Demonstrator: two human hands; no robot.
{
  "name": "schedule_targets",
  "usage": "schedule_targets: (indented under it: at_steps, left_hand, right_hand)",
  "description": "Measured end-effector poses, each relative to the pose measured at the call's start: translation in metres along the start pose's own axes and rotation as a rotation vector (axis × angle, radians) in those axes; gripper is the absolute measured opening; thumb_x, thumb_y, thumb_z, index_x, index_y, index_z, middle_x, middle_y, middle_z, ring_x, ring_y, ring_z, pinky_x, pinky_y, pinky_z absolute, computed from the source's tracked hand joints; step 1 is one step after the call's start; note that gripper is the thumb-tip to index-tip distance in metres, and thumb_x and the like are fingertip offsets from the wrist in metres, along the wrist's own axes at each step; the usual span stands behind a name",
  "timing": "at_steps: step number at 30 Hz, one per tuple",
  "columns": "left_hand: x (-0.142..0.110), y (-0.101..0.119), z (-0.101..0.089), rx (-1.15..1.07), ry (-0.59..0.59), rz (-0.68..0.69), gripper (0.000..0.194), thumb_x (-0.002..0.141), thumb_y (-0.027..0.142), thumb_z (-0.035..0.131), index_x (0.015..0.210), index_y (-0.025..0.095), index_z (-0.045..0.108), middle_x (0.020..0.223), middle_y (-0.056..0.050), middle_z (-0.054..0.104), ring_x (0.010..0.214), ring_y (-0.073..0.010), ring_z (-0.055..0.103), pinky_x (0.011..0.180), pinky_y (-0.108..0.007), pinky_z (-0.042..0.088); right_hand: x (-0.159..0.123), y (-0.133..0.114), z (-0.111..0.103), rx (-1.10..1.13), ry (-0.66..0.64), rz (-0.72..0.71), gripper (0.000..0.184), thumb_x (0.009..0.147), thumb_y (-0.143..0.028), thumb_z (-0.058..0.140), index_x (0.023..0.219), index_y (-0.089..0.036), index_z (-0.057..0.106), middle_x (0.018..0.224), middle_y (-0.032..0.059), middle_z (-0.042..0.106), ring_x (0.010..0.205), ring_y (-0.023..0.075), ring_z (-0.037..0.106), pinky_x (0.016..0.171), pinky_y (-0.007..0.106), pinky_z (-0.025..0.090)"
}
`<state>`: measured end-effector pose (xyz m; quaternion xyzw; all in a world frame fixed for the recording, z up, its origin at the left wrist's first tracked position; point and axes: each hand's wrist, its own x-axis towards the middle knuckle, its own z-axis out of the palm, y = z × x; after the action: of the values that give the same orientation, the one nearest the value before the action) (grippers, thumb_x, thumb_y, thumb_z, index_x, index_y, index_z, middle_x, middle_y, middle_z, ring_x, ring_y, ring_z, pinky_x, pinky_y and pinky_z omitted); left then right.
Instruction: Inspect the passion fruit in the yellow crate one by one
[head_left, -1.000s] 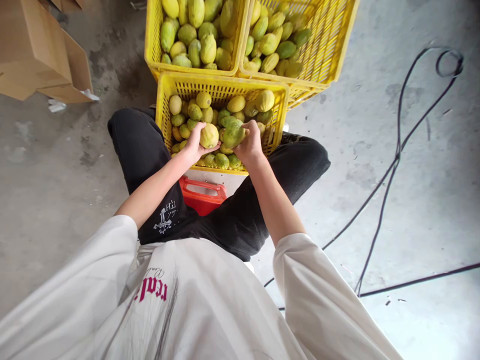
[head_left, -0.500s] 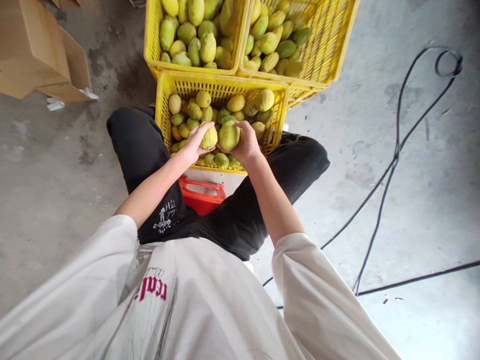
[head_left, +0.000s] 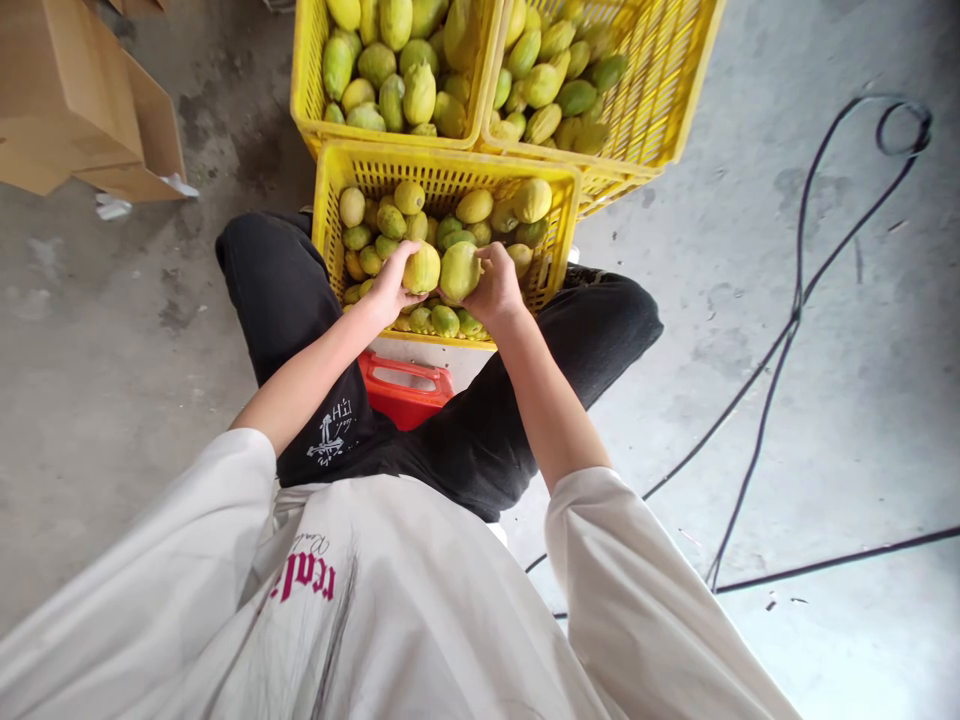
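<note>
My left hand (head_left: 394, 286) is wrapped round a yellow papaya (head_left: 422, 268), its thumb lying over the top. In my right hand (head_left: 498, 288) is a greener, rounded papaya (head_left: 460, 270), gripped from its right side. The two fruits are side by side with a narrow gap between them, above the near yellow crate (head_left: 450, 158). Below them, several green and yellow papayas (head_left: 390, 221) lie loose in that crate. The undersides of both held fruits and some of my fingers are hidden.
Two more yellow crates of papayas stand behind, a left one (head_left: 390, 137) and a right one (head_left: 660, 80). A red plastic container (head_left: 405, 405) sits between my legs. Cardboard boxes (head_left: 67, 90) are at the far left; a black cable (head_left: 796, 310) runs over the floor at right.
The papaya in my left hand has turned, showing a smoother, yellower face where ridges showed before. My right hand keeps its papaya almost unmoved. The view has shifted slightly.
</note>
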<state>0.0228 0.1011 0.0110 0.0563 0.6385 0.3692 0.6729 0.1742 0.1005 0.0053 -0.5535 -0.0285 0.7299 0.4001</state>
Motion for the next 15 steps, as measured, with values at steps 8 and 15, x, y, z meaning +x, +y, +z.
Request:
schedule_targets:
  at_steps: [8,15]
  left_hand:
    - [0.004,-0.008,-0.005,0.085,-0.049,0.08,0.042,0.101,0.049,0.097,0.103,0.027,0.062,0.091,-0.002,0.069,0.113,-0.0285,0.076,0.089,-0.037,0.058]
    - [0.013,-0.012,-0.009,0.198,-0.12,0.111,0.042,0.1,0.054,0.098,0.109,0.024,0.069,0.107,-0.009,0.076,0.13,-0.0367,0.077,0.098,-0.045,0.066]
  right_hand:
    - [0.012,0.01,-0.011,-0.138,-0.038,-0.061,0.033,0.113,-0.052,0.086,0.105,-0.029,0.064,0.093,-0.0027,0.072,0.096,0.0227,0.067,0.085,0.036,0.063]
    - [0.025,0.017,-0.022,-0.181,-0.075,-0.074,0.046,0.095,-0.056,0.101,0.107,-0.03,0.065,0.102,0.0004,0.074,0.113,0.0312,0.071,0.092,0.044,0.066]
